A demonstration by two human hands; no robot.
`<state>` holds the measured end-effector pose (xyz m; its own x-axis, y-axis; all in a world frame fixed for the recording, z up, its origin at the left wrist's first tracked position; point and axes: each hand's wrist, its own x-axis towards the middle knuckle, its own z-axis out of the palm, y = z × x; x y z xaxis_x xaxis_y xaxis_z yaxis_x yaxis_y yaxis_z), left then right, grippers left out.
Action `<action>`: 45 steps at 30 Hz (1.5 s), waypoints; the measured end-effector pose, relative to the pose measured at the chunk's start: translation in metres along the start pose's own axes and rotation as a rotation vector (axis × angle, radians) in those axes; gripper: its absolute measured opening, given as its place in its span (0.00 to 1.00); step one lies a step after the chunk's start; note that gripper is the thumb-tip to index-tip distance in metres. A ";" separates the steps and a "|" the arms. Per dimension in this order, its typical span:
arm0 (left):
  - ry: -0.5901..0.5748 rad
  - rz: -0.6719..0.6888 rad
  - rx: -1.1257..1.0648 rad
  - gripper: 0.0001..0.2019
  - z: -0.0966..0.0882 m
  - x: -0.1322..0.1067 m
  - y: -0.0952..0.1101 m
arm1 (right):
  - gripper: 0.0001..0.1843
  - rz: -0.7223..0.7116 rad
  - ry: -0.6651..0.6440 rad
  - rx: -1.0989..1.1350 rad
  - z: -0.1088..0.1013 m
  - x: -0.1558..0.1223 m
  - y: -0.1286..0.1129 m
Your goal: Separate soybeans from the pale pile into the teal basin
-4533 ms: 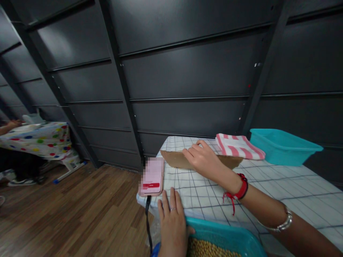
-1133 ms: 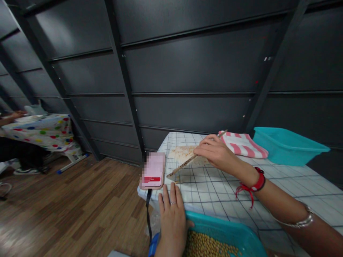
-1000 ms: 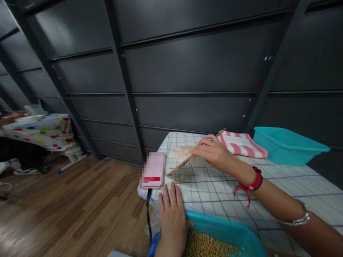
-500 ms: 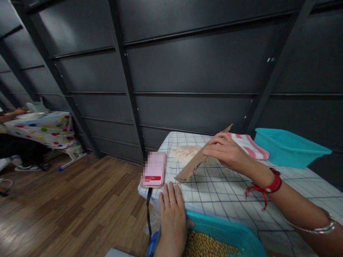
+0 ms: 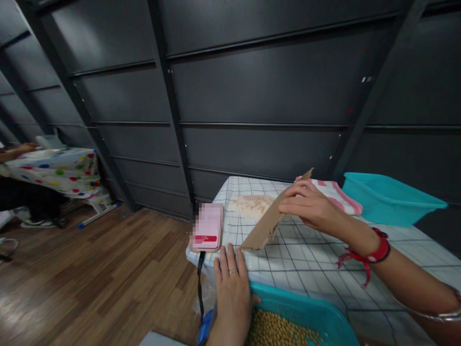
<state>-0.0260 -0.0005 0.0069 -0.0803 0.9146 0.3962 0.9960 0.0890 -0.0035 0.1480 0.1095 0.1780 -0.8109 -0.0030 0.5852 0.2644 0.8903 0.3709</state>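
- Teal bin (image 5: 298, 299), one, at the table's near edge, cut off by the frame; inside, tan beans (image 5: 281, 330), too many to count.
- Left hand (image 5: 233, 290), one, fingers straight and unclenched at the near left corner of the table (image 5: 302, 264), thumb over the bin's rim.
- Pink phone (image 5: 208, 227), one, flat along the left edge, black cord (image 5: 199, 288) hanging from its near end.
- Cardboard strip (image 5: 262, 229), one, mid-table, tilted on a long edge; long axis from near left to far right, lower end just beyond the left fingertips.
- Right hand (image 5: 311, 205), one, pinching the strip's upper edge between thumb and fingers.
- Pale grain heap (image 5: 251, 204), one, with orange-brown specks, toward the far left corner; left of the right hand, the strip between them.
- Striped towel (image 5: 340, 196), one, far edge, partly behind the right hand.
- Second teal bin (image 5: 394, 199), one, right of the towel.
- Dotted tablecloth (image 5: 68, 169), one, well apart at left; another person's hand (image 5: 27, 149) above it.
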 end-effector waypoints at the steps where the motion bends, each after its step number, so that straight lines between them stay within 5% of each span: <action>1: -0.003 0.003 -0.003 0.44 0.001 0.000 0.000 | 0.15 0.000 -0.009 -0.008 -0.003 -0.001 0.000; 13: 0.050 -0.024 0.028 0.46 0.020 -0.002 0.002 | 0.15 0.040 0.000 -0.241 -0.013 -0.009 -0.014; 24: -0.004 -0.018 0.027 0.45 0.006 0.000 0.002 | 0.16 0.107 -0.097 -0.141 -0.004 -0.006 -0.034; 32: 0.037 -0.021 0.025 0.50 0.016 -0.002 0.002 | 0.17 0.175 -0.144 -0.074 -0.023 -0.024 -0.033; 45: 0.036 -0.014 0.031 0.46 0.020 -0.003 0.002 | 0.17 0.254 -0.155 -0.080 -0.064 -0.049 -0.057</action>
<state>-0.0250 0.0048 -0.0121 -0.0924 0.8985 0.4292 0.9931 0.1147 -0.0262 0.2064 0.0296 0.1742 -0.7818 0.2900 0.5521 0.5041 0.8149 0.2859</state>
